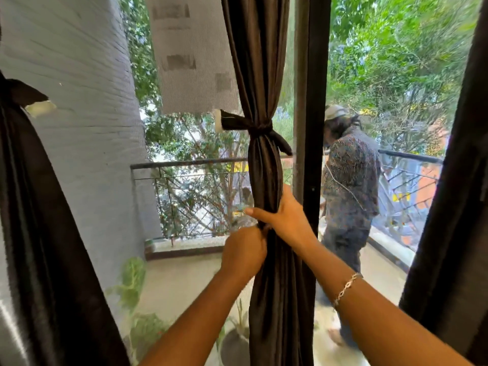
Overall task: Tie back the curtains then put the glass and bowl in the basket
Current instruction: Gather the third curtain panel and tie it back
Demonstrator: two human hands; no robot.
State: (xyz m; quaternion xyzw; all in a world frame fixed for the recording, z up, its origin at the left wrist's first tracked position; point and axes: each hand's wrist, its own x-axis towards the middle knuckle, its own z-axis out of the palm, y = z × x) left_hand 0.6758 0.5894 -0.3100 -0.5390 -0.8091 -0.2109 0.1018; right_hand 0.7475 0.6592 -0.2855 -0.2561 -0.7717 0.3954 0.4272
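Three dark curtains show. The left curtain (39,233) hangs at the window's left edge. The left hand (244,250) pinches the middle curtain (264,167), and the right hand (284,215) wraps round it just above, below its single tie (260,126). The right curtain (449,207) hangs loose. The cloth looks soft, limp and weighty, best held round the gathered bunch. Glass, bowl and basket are out of view.
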